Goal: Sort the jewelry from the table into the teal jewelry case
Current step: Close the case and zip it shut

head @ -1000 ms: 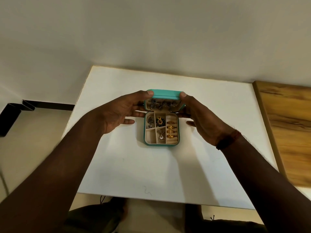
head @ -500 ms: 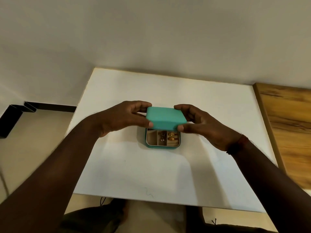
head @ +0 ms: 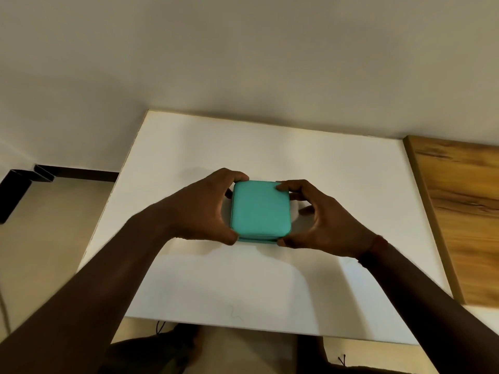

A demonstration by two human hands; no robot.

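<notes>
The teal jewelry case [head: 259, 210] sits in the middle of the white table [head: 270, 287] with its lid down, so the jewelry inside is hidden. My left hand [head: 199, 211] grips the case's left side, thumb at the near corner and fingers at the far corner. My right hand [head: 321, 217] holds the right side the same way, thumb at the near right corner and a fingertip on the lid's far right corner. No loose jewelry shows on the table.
A wooden panel [head: 459, 211] borders the table on the right. A wall rises just behind the table's far edge. A black metal bracket [head: 21, 182] stands to the left, off the table. My knees show below the near edge.
The lid was up with the rings and earrings showing; both hands swung it down toward me, and it now lies flat over the case.
</notes>
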